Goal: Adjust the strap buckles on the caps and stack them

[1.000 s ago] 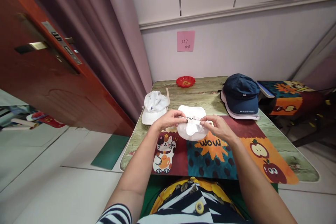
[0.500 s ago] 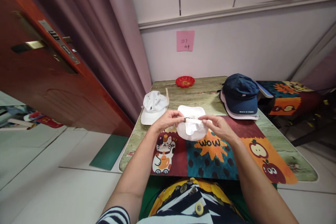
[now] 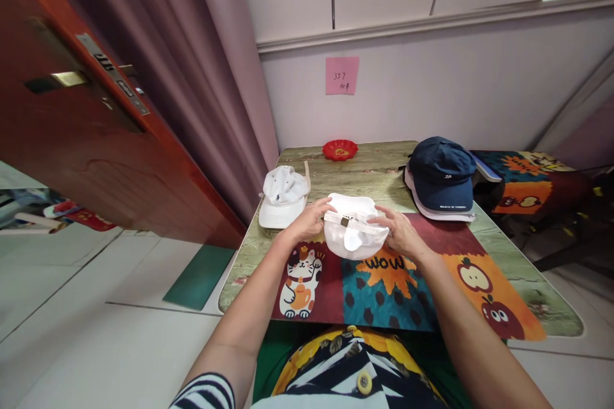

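Note:
Between my hands, over the printed mat, is a white baseball cap [image 3: 357, 248] with its back strap and metal buckle facing me and its brim pointing away. My left hand [image 3: 311, 220] grips the cap's left side by the strap. On the opposite side my right hand [image 3: 397, 230] has its fingers closed on the cap's edge. Another white cap [image 3: 283, 197] with a small dark logo sits to the left, its loose strap sticking up. A navy cap [image 3: 441, 172] rests on a pale pink cap [image 3: 413, 195] at the right.
A red scalloped dish [image 3: 340, 150] stands at the table's back. The colourful mat [image 3: 391, 297] covers the front of the wood-patterned table [image 3: 244, 278]. A pink note [image 3: 342, 75] is stuck on the wall. To the left are a curtain [image 3: 230, 77] and a wooden door [image 3: 71, 140].
The strap, pinched between both hands before, now lies across the cap's back opening with its buckle showing. My hands have spread to the cap's sides.

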Tool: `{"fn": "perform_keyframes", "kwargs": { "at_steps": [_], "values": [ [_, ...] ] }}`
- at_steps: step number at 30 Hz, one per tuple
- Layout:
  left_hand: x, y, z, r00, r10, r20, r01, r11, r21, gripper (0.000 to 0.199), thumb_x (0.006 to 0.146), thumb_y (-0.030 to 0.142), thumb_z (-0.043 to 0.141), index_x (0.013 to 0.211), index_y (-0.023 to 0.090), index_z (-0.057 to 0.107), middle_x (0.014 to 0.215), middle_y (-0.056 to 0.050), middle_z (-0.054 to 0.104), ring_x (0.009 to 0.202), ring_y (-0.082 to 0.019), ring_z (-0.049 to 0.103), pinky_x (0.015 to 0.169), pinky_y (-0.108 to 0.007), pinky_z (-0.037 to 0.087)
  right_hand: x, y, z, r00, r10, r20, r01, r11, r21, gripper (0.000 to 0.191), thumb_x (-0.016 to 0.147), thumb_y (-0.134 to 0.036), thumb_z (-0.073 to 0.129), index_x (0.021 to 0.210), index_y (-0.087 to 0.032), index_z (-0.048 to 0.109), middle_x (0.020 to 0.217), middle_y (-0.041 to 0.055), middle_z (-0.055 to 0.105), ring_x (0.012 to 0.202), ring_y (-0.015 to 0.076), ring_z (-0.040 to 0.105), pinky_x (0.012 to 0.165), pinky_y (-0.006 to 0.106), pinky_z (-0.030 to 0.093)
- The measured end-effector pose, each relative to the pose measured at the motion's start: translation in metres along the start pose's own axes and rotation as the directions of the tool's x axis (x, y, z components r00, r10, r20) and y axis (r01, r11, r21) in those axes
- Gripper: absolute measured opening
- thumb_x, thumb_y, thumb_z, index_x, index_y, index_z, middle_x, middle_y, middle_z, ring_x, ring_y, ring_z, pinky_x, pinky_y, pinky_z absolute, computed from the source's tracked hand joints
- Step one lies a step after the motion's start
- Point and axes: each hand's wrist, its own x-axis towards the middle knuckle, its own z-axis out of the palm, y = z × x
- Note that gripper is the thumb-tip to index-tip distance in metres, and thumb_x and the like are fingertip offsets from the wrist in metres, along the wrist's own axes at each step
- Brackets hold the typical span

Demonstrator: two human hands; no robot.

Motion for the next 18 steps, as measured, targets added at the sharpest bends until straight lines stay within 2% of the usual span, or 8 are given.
{"fn": "perform_keyframes", "kwargs": {
  "at_steps": [2, 4, 7, 10, 12, 14, 16, 18],
  "values": [
    [0.002, 0.008, -0.002, 1.000, -0.001, 0.025, 0.004, 0.992, -0.126, 0.028, 0.073, 0.015, 0.073, 0.100, 0.021, 0.079, 0.140, -0.013, 0.064, 0.138, -0.034, 0.051, 0.118, -0.048, 0.035, 0.004, -0.009, -0.007, 1.000, -0.002, -0.029, 0.005, 0.992, 0.123, 0.023, 0.085, -0.018, 0.067, 0.102, -0.025, 0.079, 0.144, 0.0149, 0.060, 0.128, 0.0321, 0.060, 0.107, 0.055, 0.044],
    [0.001, 0.017, -0.010, 0.999, -0.031, 0.040, 0.042, 0.951, -0.307, 0.026, 0.076, 0.024, 0.078, 0.101, 0.020, 0.078, 0.127, -0.012, 0.071, 0.127, -0.032, 0.060, 0.111, -0.044, 0.043, 0.007, -0.016, -0.021, 0.998, 0.034, -0.056, -0.011, 0.929, 0.369, 0.020, 0.085, -0.027, 0.070, 0.101, -0.023, 0.079, 0.135, 0.0134, 0.067, 0.123, 0.0317, 0.063, 0.103, 0.051, 0.049],
    [-0.001, 0.032, -0.025, 0.997, -0.073, 0.016, 0.067, 0.786, -0.615, 0.032, 0.078, 0.032, 0.081, 0.105, 0.016, 0.076, 0.107, -0.010, 0.077, 0.100, -0.025, 0.072, 0.093, -0.035, 0.054, 0.013, -0.028, -0.047, 0.986, 0.164, -0.007, -0.104, 0.657, 0.747, 0.033, 0.078, -0.039, 0.079, 0.105, -0.019, 0.079, 0.107, 0.0097, 0.078, 0.103, 0.0314, 0.071, 0.088, 0.044, 0.058],
    [-0.004, 0.045, -0.028, 0.994, -0.102, -0.045, 0.019, 0.552, -0.834, 0.038, 0.073, 0.035, 0.086, 0.104, 0.015, 0.075, 0.096, -0.007, 0.078, 0.088, -0.022, 0.074, 0.085, -0.032, 0.057, 0.019, -0.045, -0.061, 0.952, 0.299, 0.059, -0.164, 0.342, 0.925, 0.037, 0.068, -0.040, 0.088, 0.096, -0.017, 0.079, 0.090, 0.0077, 0.080, 0.085, 0.0274, 0.074, 0.077, 0.037, 0.060],
    [-0.007, 0.050, -0.015, 0.992, -0.120, -0.035, 0.016, 0.403, -0.915, 0.043, 0.073, 0.041, 0.085, 0.106, 0.015, 0.074, 0.097, -0.008, 0.078, 0.094, -0.026, 0.074, 0.090, -0.036, 0.057, 0.023, -0.058, -0.061, 0.928, 0.355, 0.111, -0.170, 0.139, 0.976, 0.038, 0.066, -0.039, 0.090, 0.094, -0.017, 0.079, 0.087, 0.0076, 0.080, 0.077, 0.0239, 0.073, 0.073, 0.034, 0.059],
    [-0.012, 0.053, 0.006, 0.988, -0.154, -0.020, 0.024, 0.278, -0.960, 0.049, 0.078, 0.052, 0.078, 0.111, 0.016, 0.073, 0.101, -0.009, 0.078, 0.104, -0.031, 0.072, 0.097, -0.043, 0.056, 0.026, -0.070, -0.054, 0.911, 0.361, 0.200, -0.200, -0.040, 0.979, 0.036, 0.066, -0.037, 0.090, 0.093, -0.017, 0.078, 0.087, 0.0075, 0.080, 0.072, 0.0218, 0.073, 0.070, 0.032, 0.059],
    [-0.015, 0.054, 0.031, 0.981, -0.195, -0.009, 0.028, 0.186, -0.982, 0.058, 0.085, 0.063, 0.065, 0.118, 0.016, 0.071, 0.107, -0.011, 0.077, 0.113, -0.034, 0.069, 0.102, -0.050, 0.053, 0.027, -0.076, -0.043, 0.891, 0.340, 0.303, -0.256, -0.176, 0.951, 0.031, 0.068, -0.033, 0.088, 0.093, -0.017, 0.077, 0.087, 0.0068, 0.080, 0.070, 0.0210, 0.073, 0.071, 0.032, 0.060],
    [-0.014, 0.054, 0.049, 0.974, -0.226, -0.028, 0.003, 0.137, -0.991, 0.064, 0.090, 0.068, 0.053, 0.124, 0.015, 0.069, 0.114, -0.012, 0.076, 0.120, -0.036, 0.066, 0.106, -0.054, 0.051, 0.025, -0.077, -0.033, 0.854, 0.320, 0.411, -0.322, -0.295, 0.899, 0.025, 0.073, -0.027, 0.084, 0.093, -0.016, 0.076, 0.083, 0.0053, 0.080, 0.072, 0.0212, 0.074, 0.074, 0.033, 0.061]
  ]
}}
